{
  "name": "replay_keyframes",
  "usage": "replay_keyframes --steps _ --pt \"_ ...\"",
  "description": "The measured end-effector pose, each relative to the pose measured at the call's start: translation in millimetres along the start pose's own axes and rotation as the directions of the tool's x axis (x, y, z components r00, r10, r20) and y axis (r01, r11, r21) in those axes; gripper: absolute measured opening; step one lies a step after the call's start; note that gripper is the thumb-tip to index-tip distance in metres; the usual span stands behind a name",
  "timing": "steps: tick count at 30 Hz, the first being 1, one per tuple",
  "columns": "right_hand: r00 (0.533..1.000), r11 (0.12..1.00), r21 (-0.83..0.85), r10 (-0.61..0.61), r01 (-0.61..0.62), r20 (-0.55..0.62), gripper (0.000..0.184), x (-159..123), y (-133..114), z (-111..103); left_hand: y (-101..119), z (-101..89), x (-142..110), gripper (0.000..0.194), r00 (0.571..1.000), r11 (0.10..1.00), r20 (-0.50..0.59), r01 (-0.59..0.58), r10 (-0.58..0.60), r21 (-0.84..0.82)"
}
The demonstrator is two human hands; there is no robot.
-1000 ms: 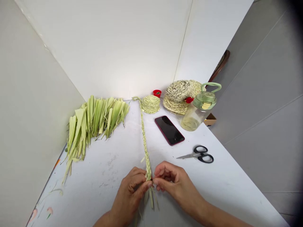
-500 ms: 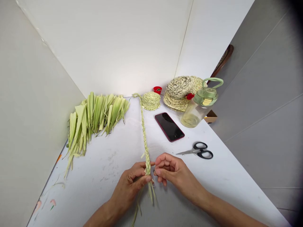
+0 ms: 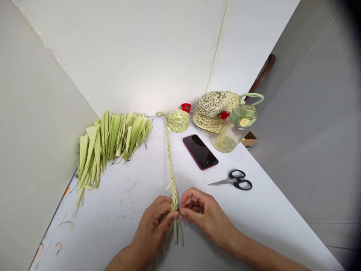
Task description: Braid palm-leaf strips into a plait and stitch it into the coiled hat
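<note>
A pale green braid (image 3: 170,165) of husk strips runs from the back of the table toward me. My left hand (image 3: 153,226) pinches it near its lower end, thumb in front. Loose strands (image 3: 176,231) hang below that thumb. Close on the right, my right hand (image 3: 207,216) has its thumb and fingertips pinched at the braid's edge, on what looks like a thin dark loop; the fingertips partly hide it. At the back, the braid leads to a flat coil (image 3: 178,121) of the same plait.
A pile of green husks (image 3: 113,139) lies at the left. Right of the braid are a phone (image 3: 200,151), black-handled scissors (image 3: 237,180) and a bottle (image 3: 235,130). Behind them sit a larger braided coil (image 3: 211,109) and a small red cup (image 3: 186,108). Walls border the table.
My right hand has come left and its fingertips have closed in against the braid, bringing the thin dark loop to it. My left hand keeps its pinch. The view has shifted slightly.
</note>
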State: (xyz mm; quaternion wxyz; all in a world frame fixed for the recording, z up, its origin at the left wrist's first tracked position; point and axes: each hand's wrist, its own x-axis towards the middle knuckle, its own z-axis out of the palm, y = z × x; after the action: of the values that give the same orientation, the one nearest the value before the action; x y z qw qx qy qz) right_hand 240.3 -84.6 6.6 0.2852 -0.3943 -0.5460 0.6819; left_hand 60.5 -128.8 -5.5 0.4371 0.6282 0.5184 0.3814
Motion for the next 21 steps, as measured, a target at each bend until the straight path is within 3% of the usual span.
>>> replay_keyframes --steps 3,8,16,21 --pt "0.999 0.997 0.074 -0.023 0.019 0.045 0.012 4 1 -4 1 -2.4 1 0.034 0.999 0.999 0.047 0.025 -0.023 -0.045" --pt "1.000 0.996 0.085 -0.022 0.022 0.010 0.011 4 4 -6 4 -3.0 3 0.030 0.996 0.983 0.086 0.052 -0.037 -0.176" --pt "0.994 0.994 0.078 0.082 -0.076 -0.072 0.007 6 8 6 -3 2.8 3 0.031 0.993 0.988 0.033 -0.113 0.110 0.110" --pt "0.991 0.994 -0.028 0.102 -0.105 -0.081 0.012 9 9 5 -4 2.1 3 0.026 0.984 0.968 0.010 -0.176 0.178 0.181"
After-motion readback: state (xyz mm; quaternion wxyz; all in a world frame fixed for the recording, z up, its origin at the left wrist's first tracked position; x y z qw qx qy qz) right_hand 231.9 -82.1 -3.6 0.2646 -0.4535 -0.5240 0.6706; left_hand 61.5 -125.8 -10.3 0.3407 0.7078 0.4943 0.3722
